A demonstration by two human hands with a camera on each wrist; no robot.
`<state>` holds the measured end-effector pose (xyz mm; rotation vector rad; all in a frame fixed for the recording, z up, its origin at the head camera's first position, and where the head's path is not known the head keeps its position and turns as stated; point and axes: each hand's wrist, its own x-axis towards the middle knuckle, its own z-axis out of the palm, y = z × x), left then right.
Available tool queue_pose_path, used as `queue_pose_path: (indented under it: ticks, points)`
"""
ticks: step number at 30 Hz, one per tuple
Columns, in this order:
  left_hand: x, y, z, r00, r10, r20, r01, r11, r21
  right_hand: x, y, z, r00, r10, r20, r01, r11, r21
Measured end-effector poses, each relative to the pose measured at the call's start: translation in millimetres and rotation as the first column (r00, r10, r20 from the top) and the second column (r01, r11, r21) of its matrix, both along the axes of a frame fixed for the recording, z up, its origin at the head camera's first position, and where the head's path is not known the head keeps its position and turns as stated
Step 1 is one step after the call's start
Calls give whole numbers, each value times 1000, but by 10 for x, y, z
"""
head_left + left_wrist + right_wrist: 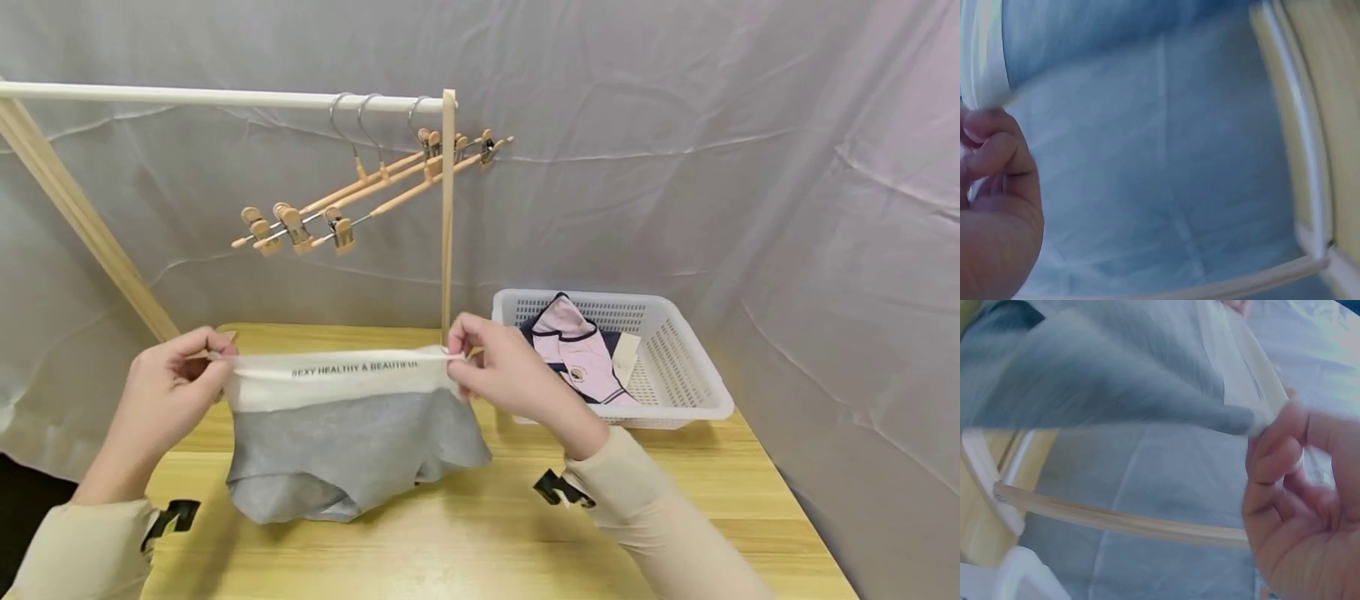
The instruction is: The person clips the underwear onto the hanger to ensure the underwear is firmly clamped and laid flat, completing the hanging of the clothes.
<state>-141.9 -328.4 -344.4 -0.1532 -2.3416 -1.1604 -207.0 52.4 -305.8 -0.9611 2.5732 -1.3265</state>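
Note:
Stretched between both hands is a pair of grey underpants (352, 442) with a wide white waistband (262, 387) printed with dark lettering. My left hand (168, 392) pinches the waistband's left end between thumb and fingers. At the other end, my right hand (502, 367) pinches the waistband's corner. The grey cloth hangs down over the table, its lower edge folded and uneven. In the left wrist view the left hand (997, 169) grips the white band at the frame's edge. The right wrist view has the right hand (1304, 494) holding the band's corner, the cloth blurred.
Several clip hangers (405, 196) hang from the white rail (225, 97) of a wooden rack, whose post (447, 217) rises behind the right hand. A white plastic basket (693, 358) with a pink dark-edged garment (592, 358) stands right on the wooden table (600, 517).

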Motion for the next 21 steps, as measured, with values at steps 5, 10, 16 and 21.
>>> queue_pose_path:
  ticks: [5,10,16,21]
  points:
    - [-345,63,-278,994,0,109,6,998,-56,-169,-249,-368,965,-123,-230,149,984,102]
    - [-361,271,-634,958,-99,268,180,938,-296,-70,-259,-669,986,-19,-166,72,945,319]
    - [-37,511,-882,855,-282,435,451,819,-355,144,-64,-925,992,86,-90,-21,830,557]
    - [232,702,-1071,803,-364,472,552,752,-359,245,38,-1115,986,121,-118,-17,768,641]
